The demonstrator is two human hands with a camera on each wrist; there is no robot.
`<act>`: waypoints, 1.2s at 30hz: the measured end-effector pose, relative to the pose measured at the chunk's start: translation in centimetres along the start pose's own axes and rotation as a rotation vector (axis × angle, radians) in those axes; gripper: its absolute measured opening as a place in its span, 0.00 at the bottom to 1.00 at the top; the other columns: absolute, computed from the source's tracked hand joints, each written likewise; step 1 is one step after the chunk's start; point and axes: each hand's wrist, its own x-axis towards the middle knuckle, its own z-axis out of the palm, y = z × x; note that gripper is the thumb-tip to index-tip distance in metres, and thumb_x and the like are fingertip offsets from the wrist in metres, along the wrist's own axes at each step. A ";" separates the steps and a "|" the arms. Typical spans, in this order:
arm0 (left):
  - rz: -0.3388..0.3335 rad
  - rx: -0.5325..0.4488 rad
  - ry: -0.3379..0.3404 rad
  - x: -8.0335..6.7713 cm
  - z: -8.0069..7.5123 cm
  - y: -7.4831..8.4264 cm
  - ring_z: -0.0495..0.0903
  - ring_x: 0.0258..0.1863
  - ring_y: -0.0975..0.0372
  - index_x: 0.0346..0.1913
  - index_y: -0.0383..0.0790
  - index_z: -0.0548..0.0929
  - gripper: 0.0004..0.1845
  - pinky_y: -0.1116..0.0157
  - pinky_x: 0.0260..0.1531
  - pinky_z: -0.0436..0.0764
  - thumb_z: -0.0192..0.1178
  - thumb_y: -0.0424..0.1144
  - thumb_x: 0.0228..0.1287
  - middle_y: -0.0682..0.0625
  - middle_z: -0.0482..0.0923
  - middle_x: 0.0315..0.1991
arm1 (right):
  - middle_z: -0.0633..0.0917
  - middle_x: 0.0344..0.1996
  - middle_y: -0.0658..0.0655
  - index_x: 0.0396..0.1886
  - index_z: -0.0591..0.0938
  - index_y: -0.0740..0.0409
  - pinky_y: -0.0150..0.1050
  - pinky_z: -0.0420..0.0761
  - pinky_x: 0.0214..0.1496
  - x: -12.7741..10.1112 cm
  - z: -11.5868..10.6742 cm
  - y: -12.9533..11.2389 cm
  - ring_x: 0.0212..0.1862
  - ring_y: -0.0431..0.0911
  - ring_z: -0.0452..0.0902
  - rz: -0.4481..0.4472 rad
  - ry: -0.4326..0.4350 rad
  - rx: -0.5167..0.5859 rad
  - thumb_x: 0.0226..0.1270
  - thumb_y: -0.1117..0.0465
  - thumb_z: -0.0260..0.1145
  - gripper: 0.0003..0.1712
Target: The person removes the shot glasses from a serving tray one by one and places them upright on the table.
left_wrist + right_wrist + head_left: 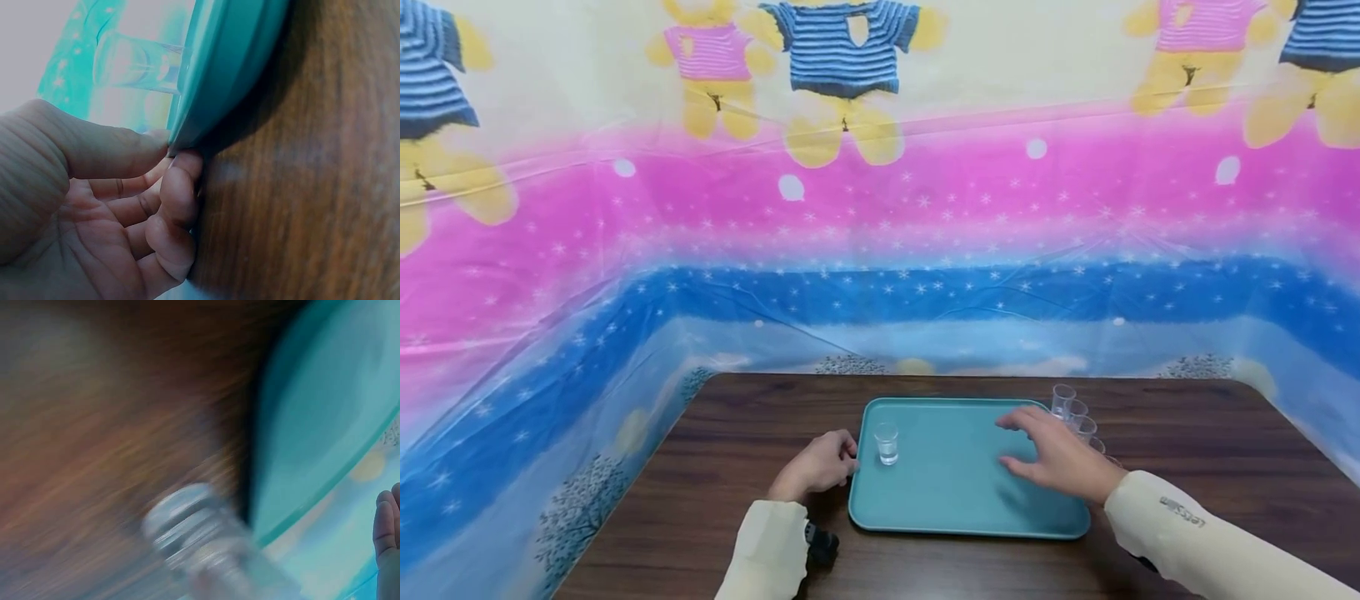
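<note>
A teal tray lies on the wooden table. My left hand pinches its left rim, the thumb on top and the fingers curled beneath, as the left wrist view shows. One small clear shot glass stands upright on the tray close to that hand. Over the tray's right part is my right hand, its thumb and fingers spread apart with nothing between them. In the right wrist view only a few fingers show at the right edge, and a blurred clear glass appears beside the tray.
Several more clear shot glasses stand in a row along the tray's right side, partly hidden behind the right hand. The dark wooden table ends at a patterned cloth backdrop at the back and sides.
</note>
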 end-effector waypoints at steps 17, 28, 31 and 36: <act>-0.011 -0.013 -0.016 0.1 0.0 -0.2 0.71 0.20 0.58 0.40 0.34 0.72 0.03 0.62 0.23 0.69 0.55 0.30 0.67 0.45 0.72 0.24 | 0.77 0.50 0.53 0.57 0.75 0.57 0.45 0.75 0.52 7.2 4.3 -6.1 0.52 0.45 0.75 -0.039 -0.103 0.061 0.63 0.56 0.67 0.24; -0.006 -0.024 -0.006 0.0 -0.1 0.0 0.71 0.20 0.58 0.39 0.34 0.72 0.04 0.63 0.22 0.70 0.56 0.30 0.67 0.46 0.72 0.24 | 0.76 0.46 0.56 0.55 0.76 0.59 0.41 0.77 0.45 10.2 6.8 -9.2 0.47 0.46 0.75 -0.122 -0.150 -0.025 0.66 0.56 0.64 0.21; -0.009 -0.012 -0.007 0.0 -0.1 -0.1 0.72 0.20 0.58 0.39 0.34 0.72 0.04 0.63 0.22 0.70 0.56 0.30 0.67 0.46 0.72 0.24 | 0.75 0.45 0.55 0.53 0.76 0.59 0.41 0.77 0.44 10.2 6.9 -9.2 0.46 0.45 0.74 -0.131 -0.139 -0.018 0.66 0.58 0.64 0.18; -0.025 -0.007 0.001 -0.1 -0.2 -0.4 0.72 0.20 0.58 0.39 0.35 0.72 0.03 0.63 0.22 0.70 0.56 0.30 0.67 0.46 0.72 0.24 | 0.74 0.44 0.56 0.54 0.75 0.61 0.44 0.75 0.47 9.6 6.0 -8.7 0.48 0.48 0.73 -0.136 -0.149 0.055 0.67 0.59 0.63 0.18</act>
